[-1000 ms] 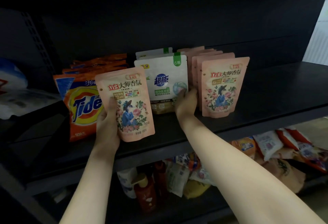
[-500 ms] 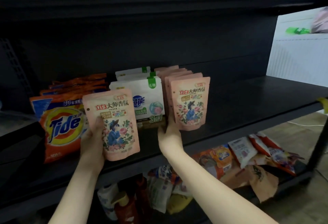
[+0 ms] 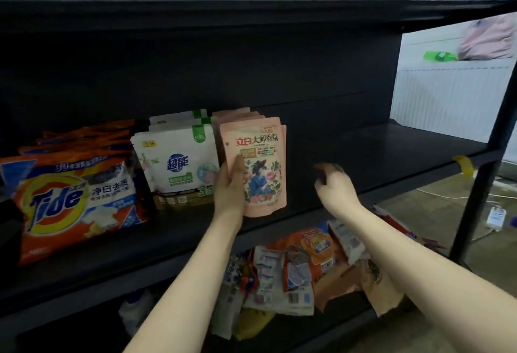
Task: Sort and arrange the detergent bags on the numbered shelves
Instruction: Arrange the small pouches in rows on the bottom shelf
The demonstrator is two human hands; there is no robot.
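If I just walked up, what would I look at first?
Probably the pink flowery bag that the left hand holds at the front of the pink row on the middle shelf. Then the big orange Tide bag far left, and the empty right hand beside the pink bag.

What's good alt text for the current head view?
A person's left hand holds a pink floral detergent pouch upright at the front of a pink row on a dark metal shelf; the right hand hovers beside it, holding nothing. Left of them stand white-and-green pouches and orange Tide bags.
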